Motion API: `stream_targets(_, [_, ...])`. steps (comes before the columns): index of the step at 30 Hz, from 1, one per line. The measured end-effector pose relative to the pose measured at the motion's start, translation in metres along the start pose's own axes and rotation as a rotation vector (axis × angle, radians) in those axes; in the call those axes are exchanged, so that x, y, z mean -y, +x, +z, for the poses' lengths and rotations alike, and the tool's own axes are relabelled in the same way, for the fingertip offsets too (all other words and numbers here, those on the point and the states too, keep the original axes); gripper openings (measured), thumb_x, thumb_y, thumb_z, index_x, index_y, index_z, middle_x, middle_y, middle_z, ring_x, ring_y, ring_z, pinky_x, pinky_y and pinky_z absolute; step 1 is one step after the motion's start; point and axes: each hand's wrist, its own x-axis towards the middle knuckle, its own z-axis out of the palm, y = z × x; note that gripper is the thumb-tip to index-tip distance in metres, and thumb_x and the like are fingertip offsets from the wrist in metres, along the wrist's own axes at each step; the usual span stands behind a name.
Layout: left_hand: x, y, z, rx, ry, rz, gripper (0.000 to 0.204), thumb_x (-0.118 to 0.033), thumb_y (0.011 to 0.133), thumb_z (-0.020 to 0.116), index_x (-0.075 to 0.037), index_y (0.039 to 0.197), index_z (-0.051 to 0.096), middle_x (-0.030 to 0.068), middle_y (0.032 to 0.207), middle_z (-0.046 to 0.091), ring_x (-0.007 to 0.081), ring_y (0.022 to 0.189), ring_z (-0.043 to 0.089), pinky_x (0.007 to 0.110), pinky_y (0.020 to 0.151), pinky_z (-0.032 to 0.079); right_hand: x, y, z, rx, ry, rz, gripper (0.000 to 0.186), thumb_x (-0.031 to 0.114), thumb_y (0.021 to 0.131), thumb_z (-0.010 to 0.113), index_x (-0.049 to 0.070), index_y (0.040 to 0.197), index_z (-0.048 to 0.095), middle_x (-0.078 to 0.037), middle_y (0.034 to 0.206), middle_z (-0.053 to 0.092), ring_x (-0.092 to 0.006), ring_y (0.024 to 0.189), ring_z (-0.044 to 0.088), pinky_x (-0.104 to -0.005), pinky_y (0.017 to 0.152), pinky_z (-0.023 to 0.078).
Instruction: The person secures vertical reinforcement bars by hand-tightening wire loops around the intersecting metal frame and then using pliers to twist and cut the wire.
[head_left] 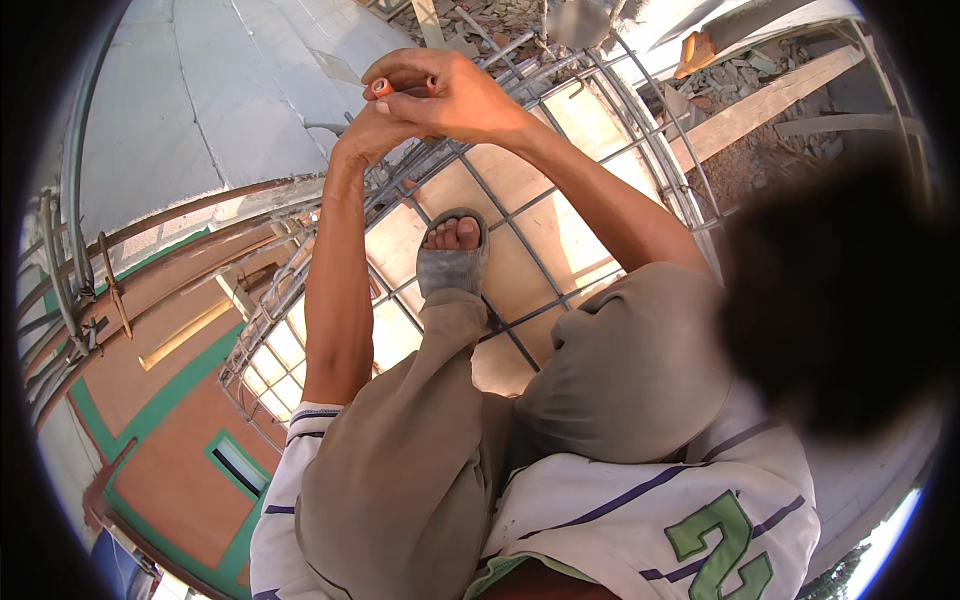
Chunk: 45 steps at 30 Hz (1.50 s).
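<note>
My right hand [465, 95] is closed around a pliers-like tool, with its thumb and fingers curled. Two orange handle ends of the pliers-like tool [382, 88] show between the fingers; its jaws are hidden. Just below and to the left, my left hand [368, 135] presses close against the right one, and its fingers are mostly covered. Both hands are over a bundle of steel bars at the far edge of a rebar grid [513, 216]. My sandalled foot [455, 240] rests on the grid, between my forearms.
Grey metal sheeting [220, 90] slopes away at upper left. Rubble and a wooden plank [770, 105] lie at upper right. Bent rebar [75, 260] stands at the left, above an orange-and-green wall [165, 450]. A dark blurred shape [840, 300] covers the right side.
</note>
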Motion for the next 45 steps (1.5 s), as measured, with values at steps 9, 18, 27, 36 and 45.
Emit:
stream_targets(9, [-0.065,0.005,0.025,0.176,0.393,0.196,0.036,-0.028,0.084,0.076,-0.005,0.11,0.069,0.0056,0.096,0.07,0.0172,0.09,0.065,0.03,0.077,0.051,0.043,-0.035,-0.038,-0.131,0.157,-0.01,0.052,0.014,0.087,0.072,0.004,0.133,0.05,-0.012,0.129,0.058,-0.0207,0.117,0.055,-0.035,0.096,0.044])
stream_targets(18, [-0.066,-0.004,0.023,-0.142,-0.358,0.259,0.028,-0.022,0.093,0.069,-0.007,0.116,0.066,0.0056,0.103,0.069,0.0112,0.097,0.06,0.026,0.071,0.045,0.007,-0.085,-0.05,-0.463,0.143,0.318,0.024,0.013,0.094,0.066,-0.001,0.112,0.063,-0.011,0.106,0.07,-0.0192,0.098,0.067,-0.0334,0.089,0.053])
stream_targets(27, [-0.109,-0.002,-0.004,-0.416,-0.185,0.713,0.051,-0.018,0.096,0.061,0.002,0.14,0.045,0.0179,0.14,0.052,0.0298,0.122,0.055,0.041,0.094,0.052,-0.003,-0.135,-0.039,-0.453,0.291,0.597,0.024,0.018,0.096,0.063,-0.001,0.109,0.064,-0.012,0.099,0.071,-0.0185,0.09,0.068,-0.0321,0.083,0.052])
stream_targets(36, [-0.109,0.017,0.014,-0.636,0.258,0.754,0.04,-0.015,0.099,0.057,-0.004,0.137,0.054,0.0112,0.138,0.053,0.023,0.119,0.056,0.031,0.082,0.052,0.0,-0.139,-0.037,-0.395,0.303,0.573,0.024,0.02,0.096,0.064,0.0,0.108,0.064,-0.011,0.098,0.071,-0.0173,0.091,0.067,-0.0314,0.082,0.052])
stream_targets(45, [-0.135,-0.037,0.059,-0.078,0.504,0.942,0.021,0.002,0.092,0.06,-0.003,0.11,0.069,0.0107,0.105,0.066,0.0152,0.076,0.062,0.027,0.06,0.05,0.002,-0.15,-0.039,-0.327,1.027,0.706,0.065,0.058,0.101,0.039,-0.002,0.117,0.058,-0.019,0.107,0.068,-0.0268,0.091,0.067,-0.0389,0.082,0.054])
